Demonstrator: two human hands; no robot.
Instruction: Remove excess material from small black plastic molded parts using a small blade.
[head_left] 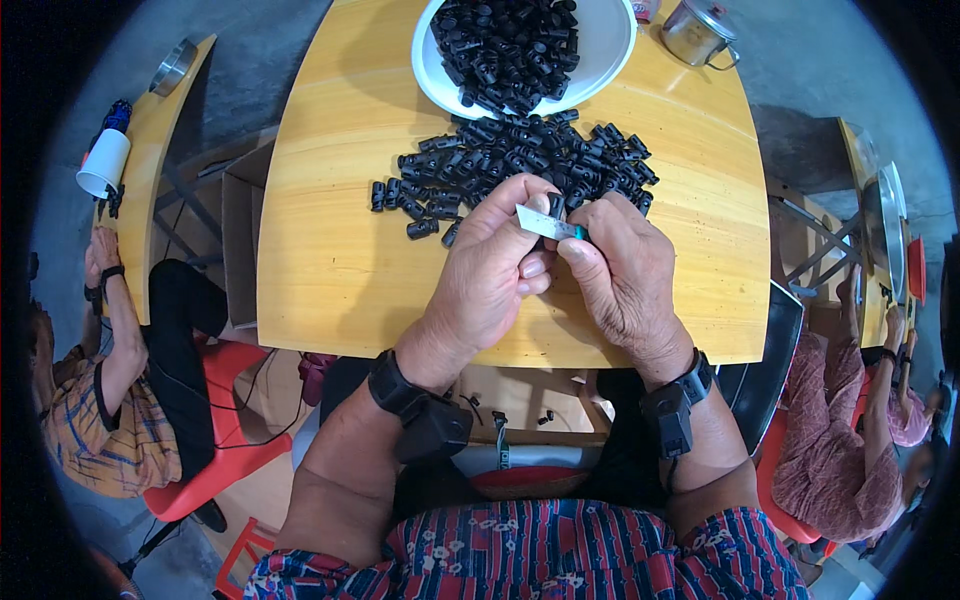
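My left hand is closed around a small black plastic cord lock, most of it hidden by the fingers. A craft knife with a slanted silver blade is gripped in my right hand. A bit of its green handle shows at the thumb, and the blade lies across the cord lock and my left fingertips. Just beyond both hands, a pile of black cord locks spreads over the wooden table. More of them fill a white bowl behind the pile.
A metal mug with a lid stands at the far right of the table. Other people sit at tables on the left and right. Below the near edge, a few small black pieces lie on a light brown surface.
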